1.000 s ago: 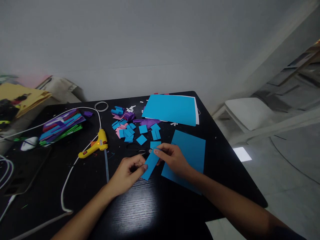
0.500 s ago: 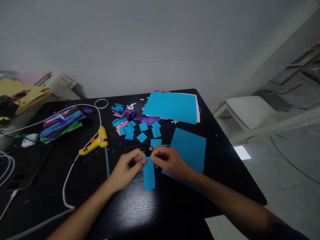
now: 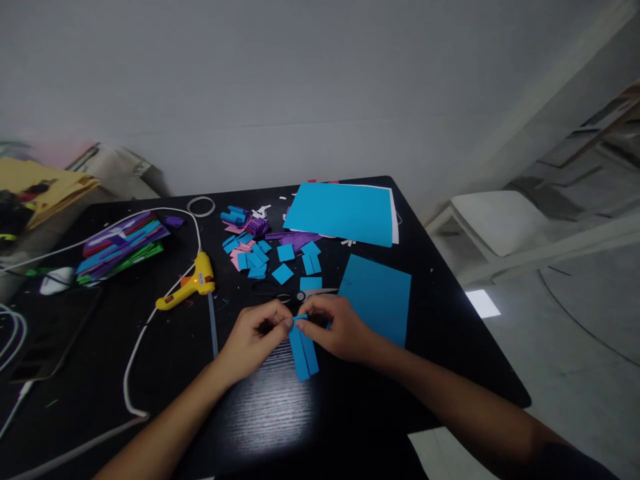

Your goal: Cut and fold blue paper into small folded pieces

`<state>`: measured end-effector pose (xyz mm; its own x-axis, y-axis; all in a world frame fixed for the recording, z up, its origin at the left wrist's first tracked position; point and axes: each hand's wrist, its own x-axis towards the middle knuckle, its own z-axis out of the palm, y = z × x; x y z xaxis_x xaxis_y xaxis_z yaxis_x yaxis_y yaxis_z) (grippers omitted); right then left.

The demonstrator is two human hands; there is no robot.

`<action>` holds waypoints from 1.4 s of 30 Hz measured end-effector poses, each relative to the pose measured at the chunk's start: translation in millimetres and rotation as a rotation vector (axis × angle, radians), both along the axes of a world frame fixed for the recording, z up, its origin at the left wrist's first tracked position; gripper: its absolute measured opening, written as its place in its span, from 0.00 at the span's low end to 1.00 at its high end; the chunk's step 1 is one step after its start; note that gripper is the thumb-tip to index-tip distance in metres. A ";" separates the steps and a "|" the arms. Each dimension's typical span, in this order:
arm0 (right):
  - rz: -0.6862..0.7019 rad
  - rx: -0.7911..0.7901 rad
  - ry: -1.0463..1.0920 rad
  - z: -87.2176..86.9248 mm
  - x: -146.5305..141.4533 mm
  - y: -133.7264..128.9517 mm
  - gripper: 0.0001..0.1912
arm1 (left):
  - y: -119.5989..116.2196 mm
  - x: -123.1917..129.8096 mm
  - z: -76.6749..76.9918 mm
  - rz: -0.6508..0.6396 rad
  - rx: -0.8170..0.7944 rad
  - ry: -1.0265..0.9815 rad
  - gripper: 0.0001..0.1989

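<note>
Blue paper strip (image 3: 306, 357) is between the two hands, over the dark table (image 3: 365, 417), nearer the wearer than the scissors (image 3: 301, 296). Long axis runs roughly toward the wearer: far end up at the fingertips, near end free, pointing down the view and angled slightly right. A lengthwise line runs along its middle, parallel to the long sides. Narrow band across the far end looks folded; fingers hide part of it.

Left hand (image 3: 260, 331) pinches the far end's left corner, thumb on top. Right hand (image 3: 334, 327) pinches the same end from the right, thumb over the strip, fingertips close to the left's. Scissors lie beyond the hands, blades rightward. Blue sheet (image 3: 383, 300) partly under right hand and forearm. Loose blue squares (image 3: 283, 274) beyond scissors; yellow glue gun (image 3: 193, 288) off left.
</note>
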<state>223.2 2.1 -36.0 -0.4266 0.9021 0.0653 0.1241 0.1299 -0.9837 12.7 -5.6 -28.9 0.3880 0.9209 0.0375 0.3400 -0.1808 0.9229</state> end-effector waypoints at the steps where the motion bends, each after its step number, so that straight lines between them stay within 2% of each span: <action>1: -0.002 0.002 0.004 -0.2 -0.4 -0.4 0.05 | -0.1 0.4 -0.1 -0.001 0.011 -0.001 0.12; 12: 0.023 -0.049 -0.020 -2.9 -0.5 -0.3 0.04 | -1.9 2.7 0.7 -0.003 0.052 0.025 0.10; 26: -0.007 -0.164 0.030 0.9 1.5 3.9 0.04 | 3.8 -2.7 6.7 -0.030 -0.009 0.042 0.09; 33: -0.084 -0.220 0.091 -1.0 10.2 14.2 0.08 | 10.5 -13.2 8.8 0.095 -0.048 0.040 0.10; 42: -0.023 -0.258 0.105 -7.3 1.1 7.3 0.06 | 3.0 -2.8 0.3 -0.010 -0.042 0.015 0.11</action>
<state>224.3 9.4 -43.3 -0.4092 0.9039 -0.1245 0.0194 -0.1278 -0.9916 9.9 -2.6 -28.6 0.3970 0.9178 -0.0072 0.3521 -0.1450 0.9247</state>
